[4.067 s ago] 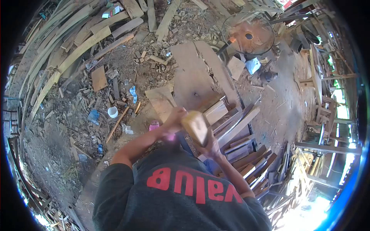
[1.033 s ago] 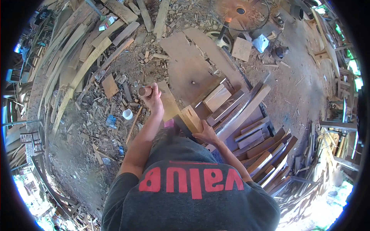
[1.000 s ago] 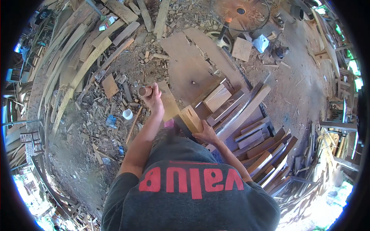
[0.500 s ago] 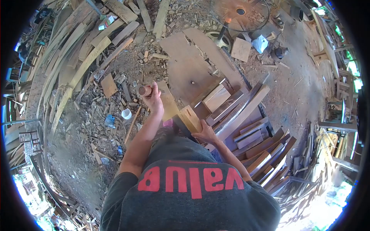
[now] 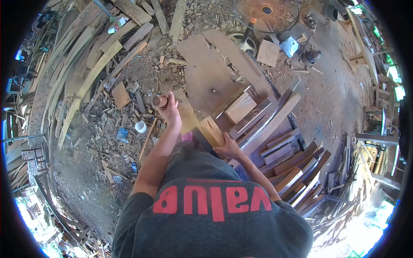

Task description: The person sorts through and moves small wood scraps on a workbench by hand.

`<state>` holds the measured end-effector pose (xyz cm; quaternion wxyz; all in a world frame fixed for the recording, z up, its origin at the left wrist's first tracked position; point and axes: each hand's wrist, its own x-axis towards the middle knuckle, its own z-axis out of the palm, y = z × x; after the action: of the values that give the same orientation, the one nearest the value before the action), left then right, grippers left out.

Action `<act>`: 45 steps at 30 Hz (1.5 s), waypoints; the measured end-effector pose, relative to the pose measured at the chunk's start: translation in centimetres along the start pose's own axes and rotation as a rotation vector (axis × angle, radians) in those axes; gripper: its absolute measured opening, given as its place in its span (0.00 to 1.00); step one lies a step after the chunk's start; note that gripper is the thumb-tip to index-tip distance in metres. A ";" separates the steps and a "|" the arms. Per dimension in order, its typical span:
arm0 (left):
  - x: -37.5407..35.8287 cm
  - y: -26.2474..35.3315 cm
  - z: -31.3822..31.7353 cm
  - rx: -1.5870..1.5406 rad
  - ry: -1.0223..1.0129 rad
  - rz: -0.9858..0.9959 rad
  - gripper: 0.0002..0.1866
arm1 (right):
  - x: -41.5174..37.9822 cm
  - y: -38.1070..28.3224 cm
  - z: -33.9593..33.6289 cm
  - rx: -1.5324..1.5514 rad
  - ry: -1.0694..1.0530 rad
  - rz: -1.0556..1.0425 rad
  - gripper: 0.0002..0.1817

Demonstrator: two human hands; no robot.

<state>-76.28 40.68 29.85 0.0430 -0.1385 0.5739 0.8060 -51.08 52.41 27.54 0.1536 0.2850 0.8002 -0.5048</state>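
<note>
My left hand (image 5: 173,115) is raised and closed around a cylindrical wooden piece (image 5: 159,101), whose round end faces up and left. The rest of that piece is hidden by the fingers. Lower and to the right, my right hand (image 5: 230,148) grips the near end of a pale wooden block (image 5: 211,129). A short dark slot shows in the block's upper face. Under and beyond the block lies a flat yellowish board (image 5: 186,112), between the two hands.
Several cut timber pieces (image 5: 241,108) lie to the right, beside a long beam (image 5: 275,120). A pedestal fan (image 5: 266,17) stands ahead. Wood scraps and a white cup (image 5: 140,126) litter the ground on the left, with long planks (image 5: 81,92) beyond.
The whole view has shifted very slightly. Both hands keep their holds and almost the same positions.
</note>
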 end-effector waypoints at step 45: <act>1.6 0.0 -1.0 0.473 -0.080 0.379 0.13 | 0.8 -6.8 -5.2 0.028 0.119 -0.016 0.45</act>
<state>-77.61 39.64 29.15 -0.0545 0.0169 0.7591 0.6485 -55.66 55.09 34.29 0.0976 0.3103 0.8029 -0.4995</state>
